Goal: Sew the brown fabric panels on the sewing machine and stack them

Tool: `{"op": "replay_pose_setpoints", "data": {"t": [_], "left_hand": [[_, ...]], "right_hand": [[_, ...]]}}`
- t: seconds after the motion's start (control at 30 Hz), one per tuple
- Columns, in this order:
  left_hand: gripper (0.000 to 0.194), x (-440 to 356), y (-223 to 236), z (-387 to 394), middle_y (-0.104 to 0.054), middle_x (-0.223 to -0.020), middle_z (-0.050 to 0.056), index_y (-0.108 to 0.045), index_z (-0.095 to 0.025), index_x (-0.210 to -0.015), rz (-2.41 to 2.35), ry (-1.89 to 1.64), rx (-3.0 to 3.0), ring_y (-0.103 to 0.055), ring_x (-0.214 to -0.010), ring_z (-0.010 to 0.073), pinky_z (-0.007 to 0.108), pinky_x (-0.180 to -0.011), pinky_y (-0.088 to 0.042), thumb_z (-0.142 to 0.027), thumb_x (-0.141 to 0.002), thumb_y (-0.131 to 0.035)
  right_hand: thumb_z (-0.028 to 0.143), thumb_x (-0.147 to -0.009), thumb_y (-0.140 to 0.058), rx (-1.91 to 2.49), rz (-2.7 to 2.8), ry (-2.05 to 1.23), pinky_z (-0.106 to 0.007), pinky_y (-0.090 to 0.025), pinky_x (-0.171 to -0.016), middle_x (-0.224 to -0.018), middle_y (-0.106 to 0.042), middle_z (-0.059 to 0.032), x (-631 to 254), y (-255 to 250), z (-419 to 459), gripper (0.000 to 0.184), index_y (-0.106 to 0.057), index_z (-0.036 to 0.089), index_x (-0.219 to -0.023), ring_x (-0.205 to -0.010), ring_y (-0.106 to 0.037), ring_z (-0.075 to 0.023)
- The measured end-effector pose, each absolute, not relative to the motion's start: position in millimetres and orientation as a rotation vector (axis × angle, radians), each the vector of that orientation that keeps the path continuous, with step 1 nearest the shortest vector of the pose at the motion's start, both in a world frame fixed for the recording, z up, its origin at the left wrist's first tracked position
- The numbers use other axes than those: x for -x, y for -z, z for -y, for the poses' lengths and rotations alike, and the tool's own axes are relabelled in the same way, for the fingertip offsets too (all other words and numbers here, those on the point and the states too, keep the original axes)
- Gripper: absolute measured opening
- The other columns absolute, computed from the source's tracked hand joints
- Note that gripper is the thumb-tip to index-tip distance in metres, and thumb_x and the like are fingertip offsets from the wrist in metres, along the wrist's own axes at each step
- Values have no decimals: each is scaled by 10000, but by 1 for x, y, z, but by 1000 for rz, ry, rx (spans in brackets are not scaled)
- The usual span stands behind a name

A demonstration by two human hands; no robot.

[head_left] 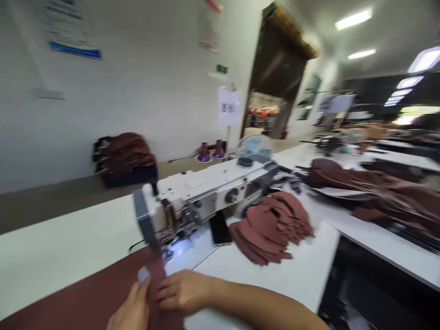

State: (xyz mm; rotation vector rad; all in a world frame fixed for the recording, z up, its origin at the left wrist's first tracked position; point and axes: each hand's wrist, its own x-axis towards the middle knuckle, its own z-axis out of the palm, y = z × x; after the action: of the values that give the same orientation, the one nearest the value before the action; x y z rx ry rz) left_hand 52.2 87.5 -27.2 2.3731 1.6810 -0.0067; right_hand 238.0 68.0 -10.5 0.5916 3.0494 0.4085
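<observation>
**A:** What's nearest on my feed?

**B:** At six o'clock I see the left hand and right hand on a narrow reddish-brown fabric strip.

**A:** Fingers?

**B:** The left ones are pressed together against a small pale grey tab. The right ones lie close together across the strip. I can't tell if either pinches.

**A:** Where's the strip?

**B:** On a broad reddish-brown sheet, just short of a white sewing machine at twelve o'clock. A fanned stack of brown cut pieces sits at one o'clock.

**A:** Step in hand?

**B:** I judge it's positioning the strip by hand; the next move calls for a steady hold.
</observation>
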Motion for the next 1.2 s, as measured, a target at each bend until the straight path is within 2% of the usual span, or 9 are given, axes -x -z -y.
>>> {"op": "replay_pose_setpoints", "data": {"t": [0.07, 0.23, 0.4, 0.57, 0.67, 0.73, 0.9, 1.0, 1.2], "left_hand": [[518, -43, 29, -82, -446, -1363, 161, -388, -166, -1365, -1736, 149, -2280, -611, -1048, 225, 380, -857, -491, -65, -878, -244], [554, -60, 22, -91, -472, -1322, 174, -345, -118, -1385, -1717, 218, -2210, -594, -1080, 249, 391, -871, -485, -78, -838, -271], [603, -68, 23, -108, -430, -1373, 168, -370, -117, -1376, -1592, 232, -2293, -553, -1126, 255, 387, -915, -463, -48, -778, -337], [497, -58, 30, -114, -554, -1251, 87, -499, -183, -1288, -1340, 158, -2417, -507, -1140, 205, 339, -999, -400, -92, -835, -317], [539, -56, 28, -112, -406, -1443, 79, -467, -169, -1326, -1291, 174, -2424, -380, -1295, 225, 358, -1082, -323, -81, -806, -356], [591, -62, 26, -111, -315, -1501, 97, -429, -124, -1361, -1301, 251, -2432, -321, -1340, 252, 383, -1111, -280, -46, -780, -353], [522, -82, 32, -109, -378, -1465, 113, -481, -109, -1322, -1369, 171, -2429, -425, -1247, 269, 420, -1038, -377, -84, -832, -305], [481, -87, 39, -105, -457, -1409, 106, -549, -111, -1249, -1331, 72, -2475, -479, -1166, 237, 377, -1054, -364, -84, -815, -342], [491, -94, 40, -101, -465, -1400, 97, -512, -116, -1284, -1417, 94, -2438, -475, -1167, 220, 324, -1070, -337, -64, -821, -358]], "right_hand": [[212, -969, -417, -685, -3211, -443, -284, -446, -968, -1233, -594, -74, -231, 35, -82, 251, -631, 131, -1071, -1172, -509, -183], [202, -917, -449, -847, -3384, -542, -388, -484, -920, -1157, -615, -191, -225, 68, -70, 297, -592, 18, -1100, -1116, -558, -283], [180, -906, -462, -795, -3411, -397, -391, -468, -965, -1204, -601, -187, -231, 70, -55, 256, -599, 36, -1068, -1199, -514, -277], [183, -950, -428, -683, -3420, -249, -332, -407, -1039, -1259, -579, -150, -252, 59, -51, 233, -604, 73, -1057, -1274, -445, -211], [194, -966, -415, -678, -3434, -231, -359, -385, -1054, -1265, -578, -106, -257, 53, -57, 231, -603, 118, -1077, -1256, -454, -209], [189, -958, -433, -760, -3437, -286, -393, -402, -1028, -1220, -598, -113, -255, 52, -63, 214, -602, 124, -1073, -1221, -482, -234], [186, -921, -462, -886, -3421, -509, -431, -445, -959, -1077, -630, -193, -247, 61, -68, 208, -601, 60, -1010, -1058, -584, -268], [194, -913, -457, -900, -3435, -537, -443, -445, -960, -1106, -620, -214, -248, 67, -62, 236, -588, 48, -1044, -1074, -579, -279], [205, -904, -468, -940, -3435, -482, -446, -437, -979, -1109, -624, -194, -254, 68, -56, 220, -600, 72, -1019, -1112, -562, -301]]}}
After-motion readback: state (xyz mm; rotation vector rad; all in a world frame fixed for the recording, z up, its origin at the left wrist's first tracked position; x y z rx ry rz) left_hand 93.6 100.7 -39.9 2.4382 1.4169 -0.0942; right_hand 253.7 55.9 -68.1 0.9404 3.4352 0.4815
